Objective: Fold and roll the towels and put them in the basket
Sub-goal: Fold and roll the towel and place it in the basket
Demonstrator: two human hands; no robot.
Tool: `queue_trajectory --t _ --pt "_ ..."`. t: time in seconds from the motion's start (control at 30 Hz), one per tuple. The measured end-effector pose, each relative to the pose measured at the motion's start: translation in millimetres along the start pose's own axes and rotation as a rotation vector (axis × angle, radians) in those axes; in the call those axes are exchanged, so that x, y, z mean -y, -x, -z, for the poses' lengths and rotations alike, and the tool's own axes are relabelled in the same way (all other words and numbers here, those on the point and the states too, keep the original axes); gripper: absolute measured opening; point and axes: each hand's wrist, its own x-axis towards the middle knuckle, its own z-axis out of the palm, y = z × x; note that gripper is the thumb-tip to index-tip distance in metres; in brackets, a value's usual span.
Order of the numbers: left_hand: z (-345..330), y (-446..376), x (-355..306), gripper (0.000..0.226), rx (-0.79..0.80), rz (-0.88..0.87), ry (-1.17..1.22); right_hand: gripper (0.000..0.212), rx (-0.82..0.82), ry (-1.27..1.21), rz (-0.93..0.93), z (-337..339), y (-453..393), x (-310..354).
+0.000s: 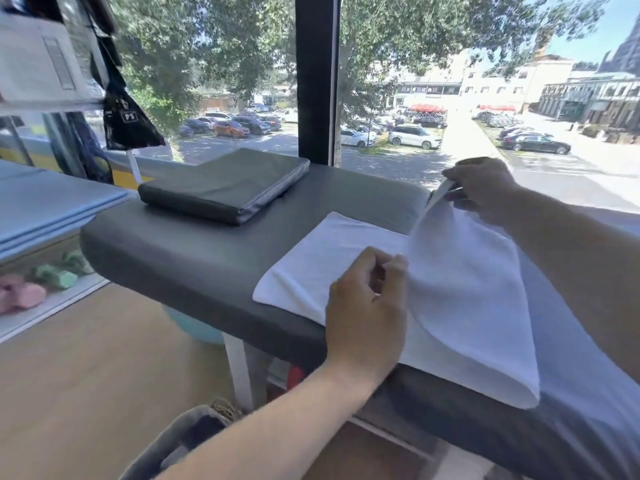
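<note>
A white towel [460,289] lies across the dark grey padded table [194,251], its left part flat and its right part lifted and folding over. My right hand [485,188] pinches the towel's far corner, raised above the table near the window. My left hand [367,306] pinches the towel's near edge at the table's front side. At the bottom left, a grey basket [173,448] stands on the floor, partly hidden behind my left forearm.
A dark grey cushion [225,185] lies on the table's far left end. A light blue table [45,209] stands to the left, with green and pink dumbbells [55,275] on a low shelf beneath it. A window runs behind the table.
</note>
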Motion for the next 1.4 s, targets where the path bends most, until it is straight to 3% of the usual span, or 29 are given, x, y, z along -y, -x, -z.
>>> queue_trajectory --t 0.07,0.13,0.33,0.53,0.9,1.1,1.27,1.4 --pt "32.9 -9.4 13.5 0.030 -0.084 0.003 -0.073 0.031 0.079 0.077 -0.006 -56.4 1.7 -0.4" --pt "60.5 -19.0 27.6 0.030 -0.143 0.033 -0.161 0.028 0.059 0.096 0.009 -97.1 -2.6 -5.0" --pt "109.5 -39.1 55.6 0.033 -0.187 0.068 -0.430 0.028 0.054 0.116 0.005 -148.6 -17.2 -25.5" --pt "126.2 -46.2 63.9 0.033 -0.222 0.044 -0.495 0.023 0.054 0.150 0.050 -175.2 -17.8 -24.4" --pt "138.4 -52.6 62.2 0.027 -0.239 0.110 -0.506 0.018 0.210 0.292 0.085 -223.2 -12.6 -51.2" --pt "140.8 -48.9 61.9 0.026 -0.176 0.087 -0.848 0.022 0.266 0.362 0.123 -223.4 -14.8 -59.3" --pt "143.9 -50.4 58.2 0.011 -0.163 0.133 -0.888 0.031 0.321 0.383 0.186 -218.3 -13.8 -58.4" --pt "146.6 -51.1 60.4 0.015 -0.150 0.094 -0.875 0.031 0.338 0.454 0.259 -210.9 -14.4 -61.8"
